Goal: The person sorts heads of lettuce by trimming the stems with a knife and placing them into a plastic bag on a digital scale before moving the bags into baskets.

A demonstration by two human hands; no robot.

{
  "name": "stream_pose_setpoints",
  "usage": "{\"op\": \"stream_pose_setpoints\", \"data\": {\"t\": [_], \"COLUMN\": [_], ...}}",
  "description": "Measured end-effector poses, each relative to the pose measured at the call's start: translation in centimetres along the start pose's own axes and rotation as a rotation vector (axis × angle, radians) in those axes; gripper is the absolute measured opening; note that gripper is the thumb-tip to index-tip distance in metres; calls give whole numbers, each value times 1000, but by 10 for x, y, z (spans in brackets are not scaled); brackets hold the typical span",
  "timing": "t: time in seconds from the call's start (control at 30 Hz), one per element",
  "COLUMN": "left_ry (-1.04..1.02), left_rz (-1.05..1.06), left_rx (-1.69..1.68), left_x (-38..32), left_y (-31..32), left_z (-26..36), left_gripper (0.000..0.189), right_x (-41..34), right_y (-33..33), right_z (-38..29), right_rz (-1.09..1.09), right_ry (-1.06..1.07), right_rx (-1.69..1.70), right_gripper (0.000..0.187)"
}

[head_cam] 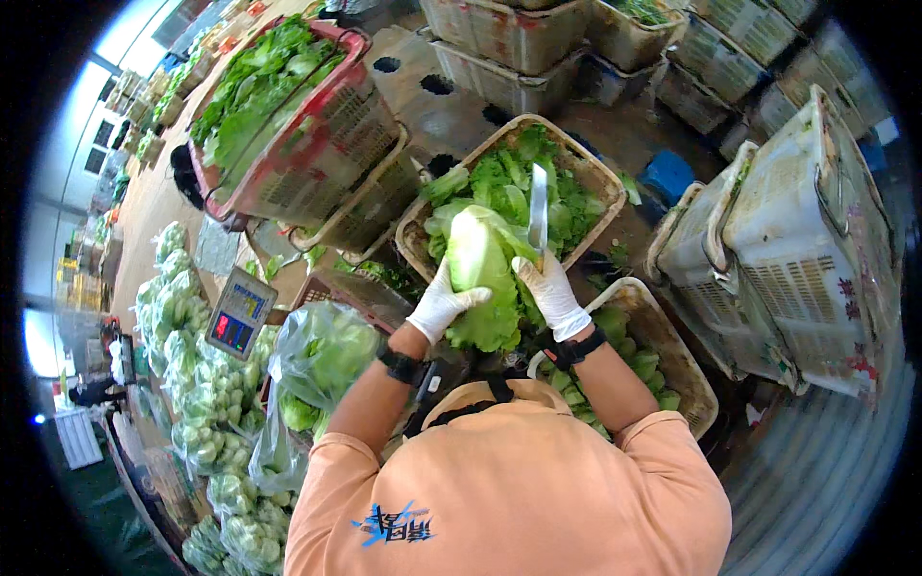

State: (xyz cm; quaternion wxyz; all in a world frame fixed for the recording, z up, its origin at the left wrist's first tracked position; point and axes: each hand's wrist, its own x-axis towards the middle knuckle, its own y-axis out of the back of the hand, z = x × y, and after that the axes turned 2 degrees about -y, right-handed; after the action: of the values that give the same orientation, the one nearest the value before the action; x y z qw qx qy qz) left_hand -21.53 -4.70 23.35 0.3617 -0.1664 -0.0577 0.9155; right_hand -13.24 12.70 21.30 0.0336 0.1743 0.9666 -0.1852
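My left hand [441,302], in a white glove, grips the left side of a head of leafy lettuce [475,273], whose pale base points away from me. A knife [538,209] stands out from my gloved right hand [551,291], blade pointing away from me; the handle is mostly hidden in the fingers. That hand is beside the right edge of the lettuce. Beyond both hands is a dirty cream plastic crate [612,209] with loose green leaves [504,169] in it. Near my right forearm another crate [691,360] holds green leafy heads [641,363].
A red crate [338,101] heaped with greens stands at upper left on another crate. To the left are a scale display [241,313], an open plastic bag [288,353] of lettuce and many bagged heads [209,432]. Stacked crates [785,245] stand at right, near a blue object [666,175].
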Motion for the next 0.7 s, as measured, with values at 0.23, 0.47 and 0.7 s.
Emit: {"op": "stream_pose_setpoints", "data": {"t": [0.23,0.47,0.7], "left_ry": [112,162,263], "left_rz": [-67,-91,-146], "left_rx": [-538,-626,-579], "left_x": [-51,-79,-87], "left_y": [44,66,58], "left_z": [-11,-38,-14], "left_gripper": [68,76,79], "right_x": [48,53,48], "right_y": [5,-35,-47], "right_z": [-35,-41,-35], "right_rz": [54,-340,-567], "right_ry": [43,-160,-79], "right_rx": [-483,-307,-412], "right_gripper": [50,53,26]}}
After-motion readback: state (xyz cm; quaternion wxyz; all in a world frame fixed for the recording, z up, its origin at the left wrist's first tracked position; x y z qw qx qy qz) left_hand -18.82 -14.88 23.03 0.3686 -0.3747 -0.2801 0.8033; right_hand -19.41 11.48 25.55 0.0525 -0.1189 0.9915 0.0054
